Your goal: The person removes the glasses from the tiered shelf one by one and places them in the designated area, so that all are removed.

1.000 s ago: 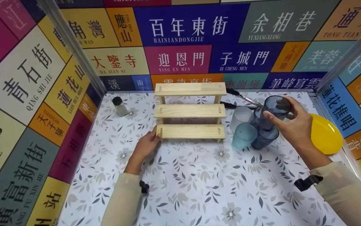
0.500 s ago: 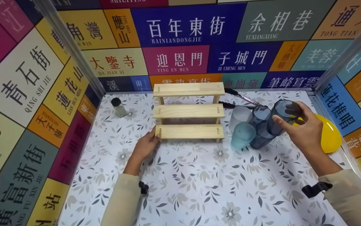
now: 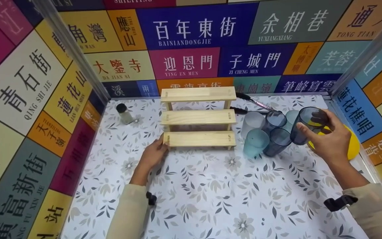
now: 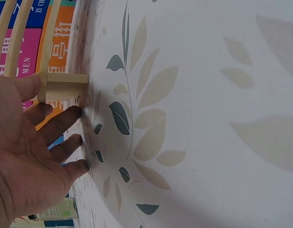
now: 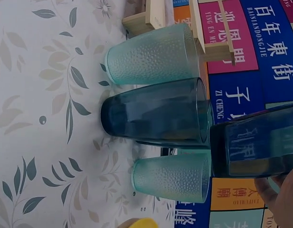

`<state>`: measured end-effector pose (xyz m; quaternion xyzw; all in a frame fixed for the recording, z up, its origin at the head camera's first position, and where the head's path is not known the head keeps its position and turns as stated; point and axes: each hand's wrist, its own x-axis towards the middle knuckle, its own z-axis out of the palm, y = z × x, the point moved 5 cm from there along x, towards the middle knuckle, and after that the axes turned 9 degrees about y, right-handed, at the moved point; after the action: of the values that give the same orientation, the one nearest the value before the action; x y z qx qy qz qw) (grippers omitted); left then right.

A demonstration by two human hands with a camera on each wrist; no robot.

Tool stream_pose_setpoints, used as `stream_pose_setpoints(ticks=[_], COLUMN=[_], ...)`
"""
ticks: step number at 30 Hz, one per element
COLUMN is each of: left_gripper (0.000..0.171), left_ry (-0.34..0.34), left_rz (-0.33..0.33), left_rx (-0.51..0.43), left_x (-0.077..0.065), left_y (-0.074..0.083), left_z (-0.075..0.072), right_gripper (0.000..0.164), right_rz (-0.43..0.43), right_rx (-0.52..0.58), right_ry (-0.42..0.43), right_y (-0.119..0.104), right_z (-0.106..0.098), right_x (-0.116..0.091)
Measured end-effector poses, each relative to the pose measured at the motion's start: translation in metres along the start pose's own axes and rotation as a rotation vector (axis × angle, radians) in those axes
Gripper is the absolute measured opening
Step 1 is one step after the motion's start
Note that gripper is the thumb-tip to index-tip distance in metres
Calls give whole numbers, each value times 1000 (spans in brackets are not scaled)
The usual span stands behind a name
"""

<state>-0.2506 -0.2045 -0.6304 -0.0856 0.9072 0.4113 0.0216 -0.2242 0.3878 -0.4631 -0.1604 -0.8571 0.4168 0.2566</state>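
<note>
My right hand (image 3: 332,139) grips a dark blue tumbler (image 3: 305,129) with thumb and fingers, holding it tilted above the table. In the right wrist view, this blue tumbler (image 5: 255,142) is partly cut off by the frame edge. To its left stand a front dark blue tumbler (image 3: 277,142), a back dark blue one (image 3: 275,120), a light teal one (image 3: 256,143) and a frosted clear one (image 3: 253,122). Another teal tumbler (image 3: 291,118) shows partly behind. My left hand (image 3: 152,154) touches the left end of a three-step wooden stand (image 3: 199,138), fingers fairly straight.
A yellow plate (image 3: 353,146) lies behind the right hand, partly covered. Two black-handled utensils (image 3: 257,102) lie behind the tumblers. A small black-capped bottle (image 3: 124,113) stands at the left. Printed walls (image 3: 194,30) close off the back and sides.
My right hand has carried the blue tumbler right and slightly down, away from the other tumblers, uncovering the back teal one. The left hand stays at the stand's end.
</note>
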Motion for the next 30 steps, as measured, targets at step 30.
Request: stream_pose_setpoints(ticks=[30], left_gripper=[67], left_ry=[-18], left_rz=[-22], left_rx=[-7], left_x=[2], left_y=[-2], left_z=[0], right_gripper=[71], right_rz=[209], right_rx=[99], right_ry=[-81], right_y=[71], right_z=[15], right_x=[-8])
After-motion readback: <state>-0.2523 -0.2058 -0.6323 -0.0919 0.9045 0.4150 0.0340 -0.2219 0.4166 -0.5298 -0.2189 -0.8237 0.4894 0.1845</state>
